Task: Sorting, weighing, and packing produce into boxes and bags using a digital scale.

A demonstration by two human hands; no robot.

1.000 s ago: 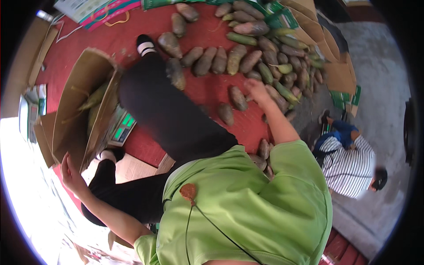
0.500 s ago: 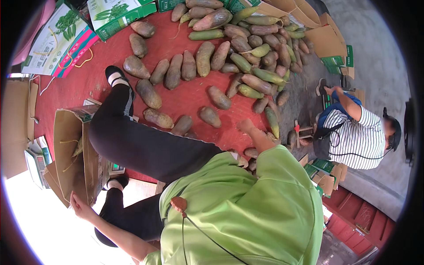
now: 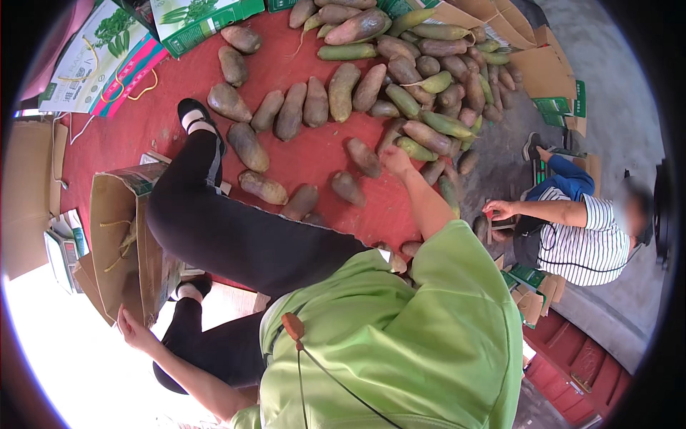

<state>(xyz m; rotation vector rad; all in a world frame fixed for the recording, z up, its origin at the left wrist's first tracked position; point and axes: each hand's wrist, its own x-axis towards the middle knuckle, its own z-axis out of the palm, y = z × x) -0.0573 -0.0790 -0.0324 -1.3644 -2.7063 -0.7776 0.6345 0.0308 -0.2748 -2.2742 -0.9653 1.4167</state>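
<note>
My right hand (image 3: 395,160) reaches over the red ground sheet with its fingers partly apart and nothing visible in them. It is beside a purplish-brown radish (image 3: 364,157) and at the near edge of a heap of green and brown radishes (image 3: 446,125); whether it touches one I cannot tell. Low on the left, my left hand (image 3: 134,332) has its fingers stretched out by the bottom corner of an opened cardboard box (image 3: 113,207). Inside that box hang yellow cord handles. Several brown radishes, such as one plump radish (image 3: 248,146), lie spread between my foot and the heap.
Green-and-white cartons (image 3: 204,21) and a printed carry bag (image 3: 96,53) stand at the far left. More open cartons (image 3: 547,68) lie beyond the heap. A co-worker in a striped shirt (image 3: 582,239) sits at the right. My black-trousered leg (image 3: 243,229) crosses the sheet's near side.
My right hand has moved away from me toward the heap. My left hand has hardly moved. The co-worker's arm now stretches toward the radishes, and the view has shifted slightly.
</note>
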